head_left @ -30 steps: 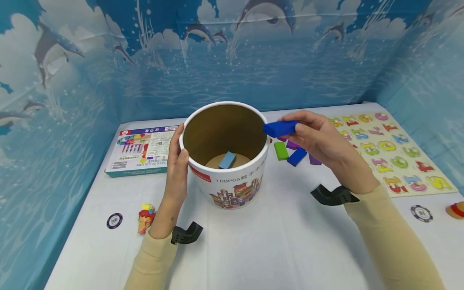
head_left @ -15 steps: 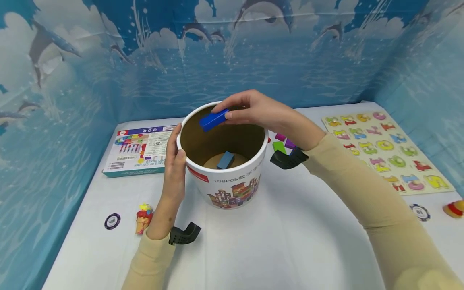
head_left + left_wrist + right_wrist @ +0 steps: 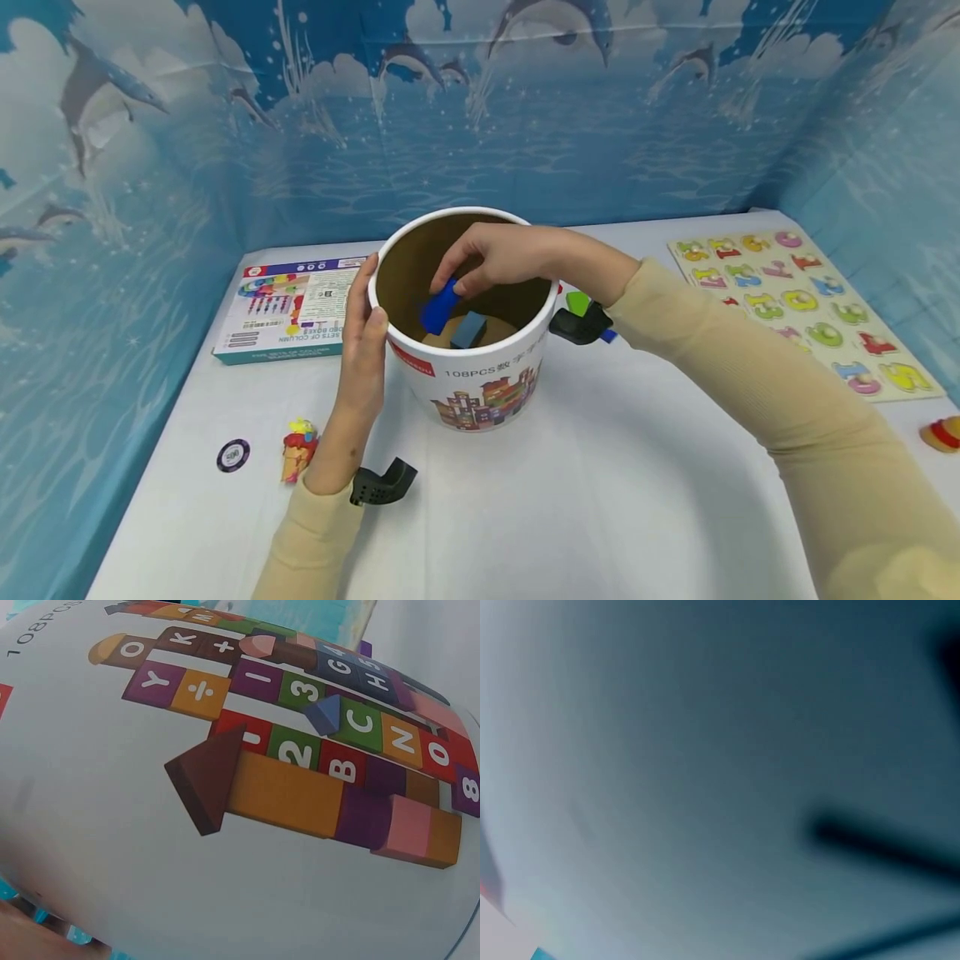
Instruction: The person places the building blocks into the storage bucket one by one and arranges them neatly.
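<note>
A white bucket (image 3: pixel 480 392) with printed toy blocks stands upright on the table. My left hand (image 3: pixel 362 342) rests against the outside of its left wall, fingers and thumb extended near the rim; the left wrist view shows the bucket's printed side (image 3: pixel 300 900) up close. My right hand (image 3: pixel 495 257) reaches over the rim into the bucket and pinches a dark blue block (image 3: pixel 440 308) between thumb and fingers, tilted above the floor. A grey-blue block (image 3: pixel 468 330) lies on the bucket's floor. The right wrist view shows only a blurred pale wall.
Right of the bucket lie a green block (image 3: pixel 577 302) and others partly hidden by my wrist. A number puzzle board (image 3: pixel 817 329) is further right. At left are a flat box (image 3: pixel 300 304), a poker chip (image 3: pixel 233 456) and an ice-cream toy (image 3: pixel 298 452).
My right hand has carried the blue block leftward from outside the bucket, over the rim, then lowered it inside and turned it steeper. The left hand stays at the bucket's side.
</note>
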`<state>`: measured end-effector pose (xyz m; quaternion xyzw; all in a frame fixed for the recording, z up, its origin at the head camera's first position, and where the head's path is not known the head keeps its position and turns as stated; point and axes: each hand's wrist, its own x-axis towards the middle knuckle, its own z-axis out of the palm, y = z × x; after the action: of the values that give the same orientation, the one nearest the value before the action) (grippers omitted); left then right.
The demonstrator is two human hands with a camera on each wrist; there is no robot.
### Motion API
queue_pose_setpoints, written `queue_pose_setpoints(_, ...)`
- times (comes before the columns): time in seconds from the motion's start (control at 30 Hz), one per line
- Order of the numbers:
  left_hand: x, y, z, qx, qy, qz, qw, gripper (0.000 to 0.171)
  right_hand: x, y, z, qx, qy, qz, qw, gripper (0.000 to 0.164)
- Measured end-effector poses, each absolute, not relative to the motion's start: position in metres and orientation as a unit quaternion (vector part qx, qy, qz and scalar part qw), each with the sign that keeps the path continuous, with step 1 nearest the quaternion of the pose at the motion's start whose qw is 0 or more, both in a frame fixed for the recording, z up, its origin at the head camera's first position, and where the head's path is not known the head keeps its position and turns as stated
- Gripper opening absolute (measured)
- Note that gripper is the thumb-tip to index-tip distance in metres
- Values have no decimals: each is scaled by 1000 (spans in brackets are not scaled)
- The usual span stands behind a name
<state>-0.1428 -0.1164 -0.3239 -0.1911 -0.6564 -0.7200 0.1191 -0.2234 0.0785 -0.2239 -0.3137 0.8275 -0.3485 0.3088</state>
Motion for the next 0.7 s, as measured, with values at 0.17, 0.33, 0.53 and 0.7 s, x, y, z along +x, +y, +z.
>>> queue_pose_setpoints(0.17, -143, -116, -323, -192, -658, -718, 119, 53, -222, 78, -224, -328, 824, -333, 322, 26)
queue_pose_setpoints(0.33, -144, -117, -324, -194, -655, -720, 123, 53, -222, 79, -225, -340, 799, -379, 320, 31)
queue_pose_setpoints(0.53, -145, -117, -328, -206, -648, -723, 122, 55, -208, 106, -223, -354, 753, -535, 148, 28)
queue_pose_setpoints(0.7, -146, -118, -326, -207, -647, -723, 125, 55, -188, 168, -242, -235, 729, -643, 22, 29)
